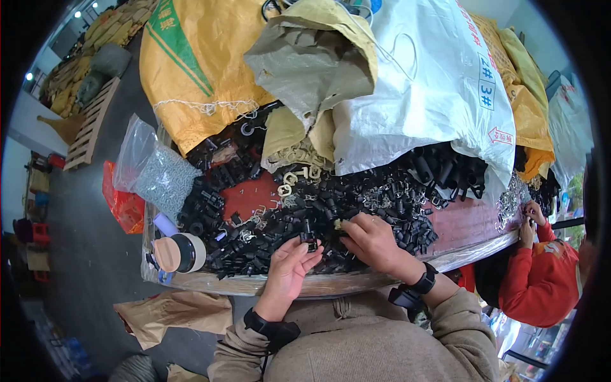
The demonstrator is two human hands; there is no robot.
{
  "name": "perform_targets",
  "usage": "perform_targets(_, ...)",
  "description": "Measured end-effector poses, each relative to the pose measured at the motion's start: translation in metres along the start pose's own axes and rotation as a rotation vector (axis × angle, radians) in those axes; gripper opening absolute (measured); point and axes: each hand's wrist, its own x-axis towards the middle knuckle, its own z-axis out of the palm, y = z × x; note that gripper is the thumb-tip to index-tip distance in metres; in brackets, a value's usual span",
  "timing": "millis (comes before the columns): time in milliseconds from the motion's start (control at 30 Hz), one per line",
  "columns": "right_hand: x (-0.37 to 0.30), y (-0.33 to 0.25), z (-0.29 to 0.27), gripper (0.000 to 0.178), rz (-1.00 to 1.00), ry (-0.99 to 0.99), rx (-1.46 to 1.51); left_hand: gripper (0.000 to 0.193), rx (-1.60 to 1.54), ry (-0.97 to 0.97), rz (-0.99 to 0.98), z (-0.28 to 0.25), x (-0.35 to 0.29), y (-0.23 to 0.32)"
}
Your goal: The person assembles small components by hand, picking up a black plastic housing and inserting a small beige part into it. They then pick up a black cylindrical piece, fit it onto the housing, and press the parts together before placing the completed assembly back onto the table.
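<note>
My left hand [291, 268] holds a small black plastic fitting [309, 234] between thumb and fingers, close to the table's front edge. To its right, my right hand [374, 244] pinches a small yellowish piece [338, 224] at its fingertips. The piece is too small to name. A gap separates the two hands, both over a wide heap of black plastic parts [401, 229]. Beyond them lie some cream-coloured ring-shaped parts [286, 190] and several little metal hooks [258, 219].
A lidded cup [188, 253] stands at the table's left end, near a clear bag of small metal pieces [167, 181]. Large yellow [197, 57] and white [420, 95] woven sacks spill parts across the back. At right, a person in a red top [540, 280] handles parts.
</note>
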Motion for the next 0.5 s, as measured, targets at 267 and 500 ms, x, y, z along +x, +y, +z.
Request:
perform_targets(267,0.000,0.010,0.008,0.017,-0.071,-0.027,-0.061,0.022,0.037,-0.006,0.080,-0.002,-0.006,-0.004)
perform_targets(500,0.011,0.005,0.014,0.012,-0.071,-0.047,-0.184,0.022,0.004,0.002,0.099,-0.008,-0.014,-0.010)
